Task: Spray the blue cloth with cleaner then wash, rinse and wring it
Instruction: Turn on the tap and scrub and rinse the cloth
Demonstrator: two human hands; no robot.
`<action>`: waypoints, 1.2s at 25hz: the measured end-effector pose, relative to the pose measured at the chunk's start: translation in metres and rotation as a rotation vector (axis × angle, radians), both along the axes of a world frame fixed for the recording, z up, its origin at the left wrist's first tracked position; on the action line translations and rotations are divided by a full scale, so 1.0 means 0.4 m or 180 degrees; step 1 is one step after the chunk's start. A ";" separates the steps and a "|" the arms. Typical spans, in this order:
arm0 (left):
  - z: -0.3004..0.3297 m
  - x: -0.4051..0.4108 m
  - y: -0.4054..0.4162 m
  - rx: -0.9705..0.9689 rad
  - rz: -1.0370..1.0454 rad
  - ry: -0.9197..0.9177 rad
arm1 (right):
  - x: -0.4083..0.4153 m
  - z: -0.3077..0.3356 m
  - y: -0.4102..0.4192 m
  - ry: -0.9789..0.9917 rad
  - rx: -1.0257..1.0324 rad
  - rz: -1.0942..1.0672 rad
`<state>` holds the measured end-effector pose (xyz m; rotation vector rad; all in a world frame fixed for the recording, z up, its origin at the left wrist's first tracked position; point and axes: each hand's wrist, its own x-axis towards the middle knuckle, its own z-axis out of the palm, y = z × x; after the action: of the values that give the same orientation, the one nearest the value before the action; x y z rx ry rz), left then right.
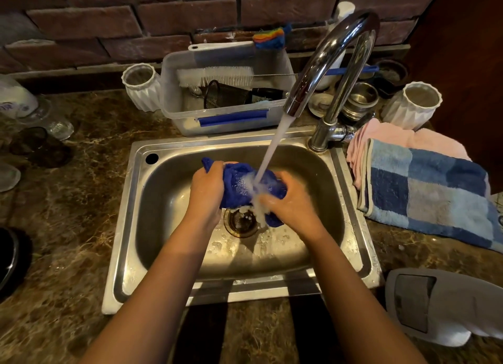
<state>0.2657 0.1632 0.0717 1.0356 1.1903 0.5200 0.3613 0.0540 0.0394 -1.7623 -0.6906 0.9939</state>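
The blue cloth (238, 182) is bunched up over the steel sink (174, 244), above the drain (242, 222). My left hand (206, 189) grips its left end and my right hand (291, 200) grips its right end. Water runs from the chrome tap (326, 64) straight onto the middle of the cloth and splashes white between my hands. Part of the cloth hangs below my right hand. No spray bottle of cleaner shows clearly.
A clear plastic tub (226, 118) with a brush and black strainer stands behind the sink. White ribbed vases (141, 87) (413, 105) flank it. A blue checked towel (424, 186) over a pink cloth lies right of the sink. A grey-white device (435, 306) sits at the front right.
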 end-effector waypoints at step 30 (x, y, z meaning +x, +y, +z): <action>-0.016 0.049 -0.045 -0.0021 0.0482 -0.0305 | -0.080 0.024 0.071 0.2301 0.0936 -0.1870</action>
<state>0.2855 0.1451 0.0654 0.9094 1.1898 0.6764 0.3294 0.0825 0.0491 -1.1157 0.1388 0.9544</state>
